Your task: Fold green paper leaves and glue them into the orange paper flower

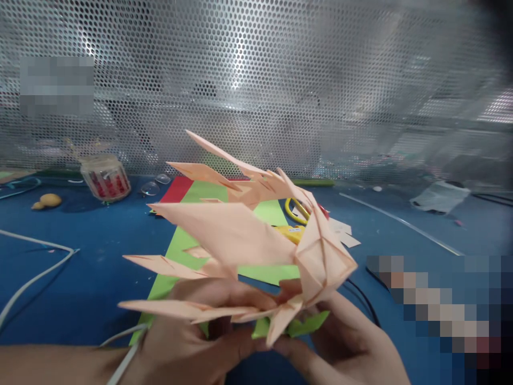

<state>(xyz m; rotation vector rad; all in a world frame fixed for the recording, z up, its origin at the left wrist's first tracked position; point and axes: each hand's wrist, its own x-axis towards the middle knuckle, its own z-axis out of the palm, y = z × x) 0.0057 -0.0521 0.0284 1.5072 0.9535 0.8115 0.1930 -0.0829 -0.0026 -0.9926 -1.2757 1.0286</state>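
A peach-coloured folded paper model [256, 240] with several long pointed spikes is held up in front of me. My left hand [192, 337] grips it from below on the left, fingers curled round its lower spikes. My right hand [344, 347] holds its lower right part, where a small green paper piece [304, 325] is pinched against the model. Both hands hover over the blue table [80, 267].
Green paper sheets [208, 198] and a red sheet [176, 188] lie behind the model, with yellow-handled scissors [296, 211] and paper scraps. A jar with red contents [105, 177] stands back left. White cables [36, 272] run at the left. A perforated metal screen [256, 80] closes the back.
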